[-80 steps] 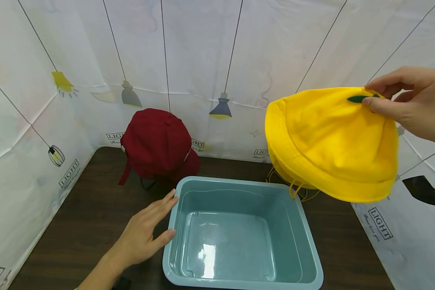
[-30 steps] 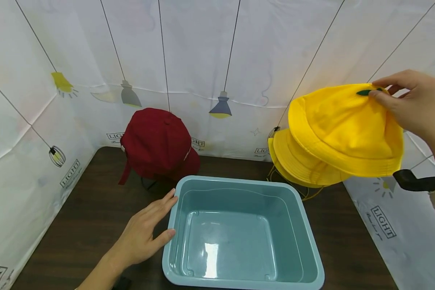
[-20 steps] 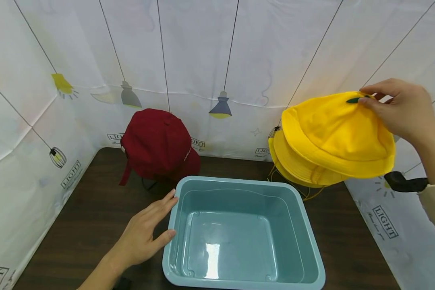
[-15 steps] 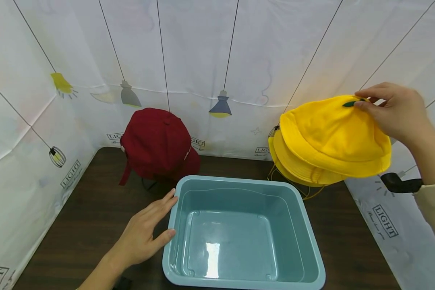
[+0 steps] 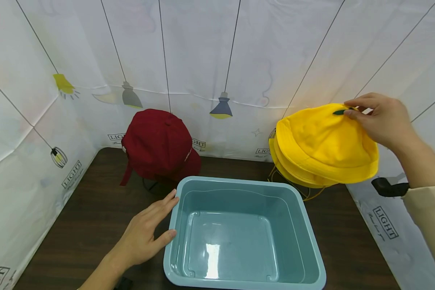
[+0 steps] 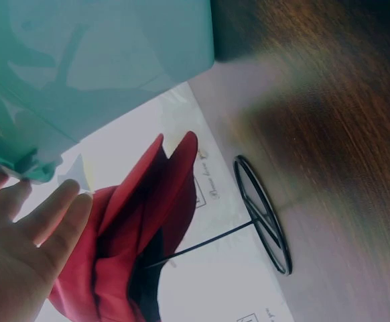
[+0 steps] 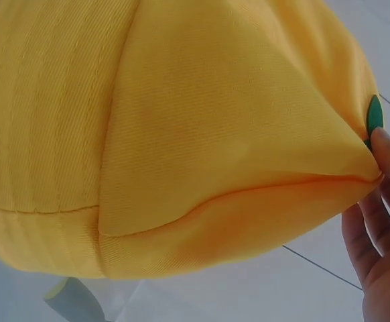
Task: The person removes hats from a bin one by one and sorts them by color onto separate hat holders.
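My right hand (image 5: 388,121) pinches a yellow bucket hat (image 5: 319,139) at the top of its crown, beside a small green leaf (image 7: 374,115). Just beneath it, mostly covered, shows the brim of more yellow hat (image 5: 301,175), with thin yellow cords dangling below. With its fingers extended, my left hand (image 5: 139,233) touches the left rim of a blue-green plastic basin (image 5: 313,241). Nothing lies inside the basin. Beyond that hand, red caps (image 5: 157,143) sit stacked; two brims show in the left wrist view.
A black wire hat stand (image 6: 262,215) with a round base carries the red caps. Everything stands on a dark wooden table (image 5: 83,225). White printed cloth (image 5: 188,48) hangs behind and at the sides. A black curved piece (image 5: 389,188) sits at the right sleeve.
The right hand has brought the yellow bucket hat from over the basin's right corner rightward, then down and left onto the yellow brim below. The left hand stays at the rim.
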Demonstrator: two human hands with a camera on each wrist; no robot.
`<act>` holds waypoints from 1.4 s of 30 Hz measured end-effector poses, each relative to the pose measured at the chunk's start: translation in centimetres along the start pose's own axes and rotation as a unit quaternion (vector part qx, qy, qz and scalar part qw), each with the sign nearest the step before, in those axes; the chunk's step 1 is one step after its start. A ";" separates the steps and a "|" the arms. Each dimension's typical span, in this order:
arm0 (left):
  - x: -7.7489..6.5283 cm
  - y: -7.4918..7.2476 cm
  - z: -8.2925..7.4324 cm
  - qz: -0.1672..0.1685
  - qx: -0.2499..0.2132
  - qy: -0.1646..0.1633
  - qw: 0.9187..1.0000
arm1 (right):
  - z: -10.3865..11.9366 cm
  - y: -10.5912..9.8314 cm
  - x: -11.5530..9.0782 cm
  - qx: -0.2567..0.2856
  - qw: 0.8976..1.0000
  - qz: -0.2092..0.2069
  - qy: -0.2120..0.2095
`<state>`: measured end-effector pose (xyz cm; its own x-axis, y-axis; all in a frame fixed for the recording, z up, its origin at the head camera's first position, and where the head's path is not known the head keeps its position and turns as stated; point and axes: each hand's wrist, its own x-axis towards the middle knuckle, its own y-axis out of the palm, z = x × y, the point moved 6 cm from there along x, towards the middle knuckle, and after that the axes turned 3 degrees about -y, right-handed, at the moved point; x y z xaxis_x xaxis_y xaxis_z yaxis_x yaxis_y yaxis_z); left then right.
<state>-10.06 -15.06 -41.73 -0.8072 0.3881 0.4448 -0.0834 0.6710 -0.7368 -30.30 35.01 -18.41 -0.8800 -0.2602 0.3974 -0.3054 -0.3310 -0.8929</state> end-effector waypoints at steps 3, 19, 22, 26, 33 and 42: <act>0.0 0.0 0.0 -0.001 0.000 0.001 1.000 | 0.2 0.4 0.1 0.006 1.000 0.006 0.000; 0.1 0.2 -0.2 0.000 0.001 -0.003 1.000 | -0.9 2.9 -1.0 0.021 0.999 0.022 0.018; 0.2 0.3 -0.2 0.001 0.001 0.000 1.000 | -1.5 2.9 -1.5 0.023 0.999 0.017 0.021; 0.2 0.3 -0.2 0.002 0.000 0.002 1.000 | -2.2 3.2 -2.1 0.025 0.999 0.018 0.036; 0.3 0.4 -0.2 0.004 0.000 0.001 1.000 | -2.8 3.5 -2.7 0.035 0.998 0.013 0.046; 0.5 0.4 -0.3 0.003 0.001 0.005 1.000 | -2.9 3.1 -3.4 0.037 0.998 0.004 0.044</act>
<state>-10.33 -14.43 -41.65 -0.8020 0.3977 0.4456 -0.0802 0.6676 -0.7402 -29.36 37.49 -23.13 -0.9120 -0.1833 0.3670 -0.2734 -0.3957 -0.8768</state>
